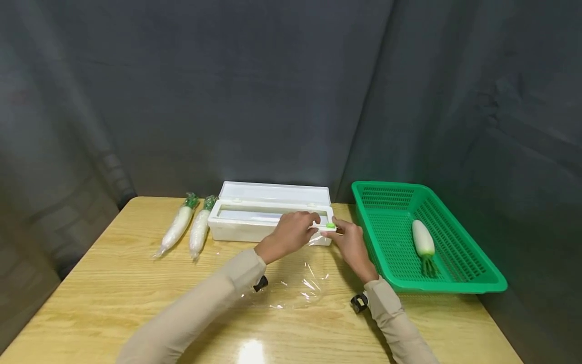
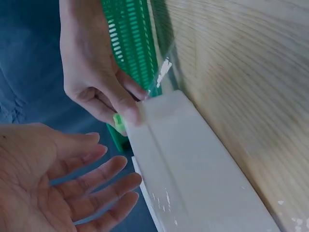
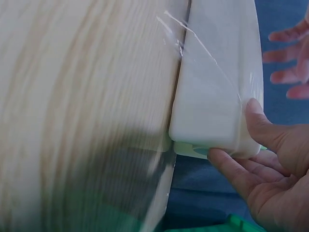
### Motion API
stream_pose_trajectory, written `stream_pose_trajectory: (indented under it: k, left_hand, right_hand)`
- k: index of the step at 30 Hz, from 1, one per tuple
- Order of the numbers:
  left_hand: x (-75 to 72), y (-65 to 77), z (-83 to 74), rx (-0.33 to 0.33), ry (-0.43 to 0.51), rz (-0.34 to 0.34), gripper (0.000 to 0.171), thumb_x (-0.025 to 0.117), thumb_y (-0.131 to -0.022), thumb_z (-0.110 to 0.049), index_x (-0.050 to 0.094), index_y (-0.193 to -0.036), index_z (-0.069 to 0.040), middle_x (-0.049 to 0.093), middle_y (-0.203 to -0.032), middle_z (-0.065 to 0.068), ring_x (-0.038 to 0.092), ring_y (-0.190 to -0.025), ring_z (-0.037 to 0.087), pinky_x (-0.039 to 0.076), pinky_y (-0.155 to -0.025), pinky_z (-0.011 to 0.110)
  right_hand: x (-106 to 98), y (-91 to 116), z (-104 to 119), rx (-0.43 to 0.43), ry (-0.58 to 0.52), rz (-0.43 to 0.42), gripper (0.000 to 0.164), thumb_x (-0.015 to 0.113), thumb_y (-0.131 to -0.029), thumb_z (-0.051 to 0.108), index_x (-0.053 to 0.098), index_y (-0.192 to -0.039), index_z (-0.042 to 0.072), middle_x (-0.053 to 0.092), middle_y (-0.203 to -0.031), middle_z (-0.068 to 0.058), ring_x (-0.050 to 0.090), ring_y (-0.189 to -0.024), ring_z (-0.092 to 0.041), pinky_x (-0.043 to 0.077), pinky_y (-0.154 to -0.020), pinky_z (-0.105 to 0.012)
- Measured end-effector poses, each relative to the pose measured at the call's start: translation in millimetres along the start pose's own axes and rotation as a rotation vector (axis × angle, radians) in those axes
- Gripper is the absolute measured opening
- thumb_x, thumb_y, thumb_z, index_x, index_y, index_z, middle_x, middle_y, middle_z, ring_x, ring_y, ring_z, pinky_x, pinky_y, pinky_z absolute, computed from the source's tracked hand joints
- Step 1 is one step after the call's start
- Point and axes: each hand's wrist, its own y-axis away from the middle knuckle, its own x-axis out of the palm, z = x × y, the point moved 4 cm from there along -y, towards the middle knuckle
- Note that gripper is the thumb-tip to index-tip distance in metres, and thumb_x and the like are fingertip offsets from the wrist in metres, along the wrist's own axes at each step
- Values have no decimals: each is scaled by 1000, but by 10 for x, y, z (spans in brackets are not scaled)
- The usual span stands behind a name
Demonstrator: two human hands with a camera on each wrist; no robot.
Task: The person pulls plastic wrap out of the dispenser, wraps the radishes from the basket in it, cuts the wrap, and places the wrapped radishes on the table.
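A white cling film dispenser [image 1: 254, 230] stands with its lid [image 1: 275, 193] raised. My right hand [image 1: 352, 245] holds the dispenser's right end, thumb on the front and fingers at the end face, beside a green slider [image 1: 330, 225]. Above the dispenser's right part is my left hand [image 1: 293, 231]; in the left wrist view its fingers [image 2: 104, 171] are loosely bent and hold nothing. A sheet of clear cling film [image 1: 295, 285] hangs from the dispenser's front and lies over the table. What lies inside the dispenser is partly hidden by my left hand.
Two wrapped white radishes [image 1: 179, 225] lie left of the dispenser on the wooden table [image 1: 150, 303]. On the right, a green basket [image 1: 386, 273] holds one white radish [image 1: 423, 237]. A dark curtain [image 1: 273, 91] hangs behind the table.
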Motion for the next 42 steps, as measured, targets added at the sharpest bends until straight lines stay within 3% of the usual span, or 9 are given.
stream_pose_trajectory:
  k: [10, 18, 23, 28, 34, 42]
  left_hand:
    - [137, -201, -59, 3, -37, -42, 12, 70, -99, -8, 77, -108, -10, 76, -92, 5, 71, -75, 20, 56, -60, 36]
    - [256, -310, -39, -29, 16, 14, 18, 73, -100, -16, 78, -116, -11, 79, -104, 3, 75, -95, 20, 60, -74, 39]
    - [342, -327, -41, 1, -28, -39, 12, 75, -95, -8, 83, -101, -15, 79, -98, -3, 74, -85, 16, 58, -67, 36]
    - [403, -353, -41, 7, -93, -102, 22, 72, -91, -1, 77, -78, -18, 71, -76, -6, 61, -67, 11, 52, -57, 32]
    - [434, -364, -24, -19, -108, -108, 6, 79, -93, -20, 85, -93, -21, 77, -88, -5, 75, -82, 18, 59, -64, 38]
    - [404, -345, 52, 29, -36, -100, 7, 78, -93, -13, 84, -89, -14, 73, -84, 0, 73, -80, 21, 60, -67, 39]
  right_hand:
    - [-11, 9, -30, 12, 13, -2, 52, 87, -84, 9, 68, -129, -10, 68, -128, -27, 76, -101, -40, 61, -85, -51]
    - [-5, 7, -16, -50, 22, -38, 45, 87, -83, 5, 72, -123, -9, 72, -117, -28, 77, -94, -41, 62, -81, -52]
    - [21, -3, -19, -52, 30, -28, 34, 85, -86, 6, 77, -117, -6, 76, -108, -26, 78, -91, -39, 62, -81, -51]
    - [4, -2, -24, -45, 30, -34, 41, 86, -84, 6, 74, -120, -8, 72, -119, -27, 77, -96, -39, 62, -82, -50]
    - [-9, 17, -15, -42, 27, -23, 46, 86, -83, 6, 71, -124, -9, 69, -125, -28, 76, -99, -39, 62, -83, -49]
    - [1, 13, -5, -12, -8, -9, 51, 86, -84, 9, 68, -128, -8, 64, -133, -27, 76, -102, -38, 61, -86, -48]
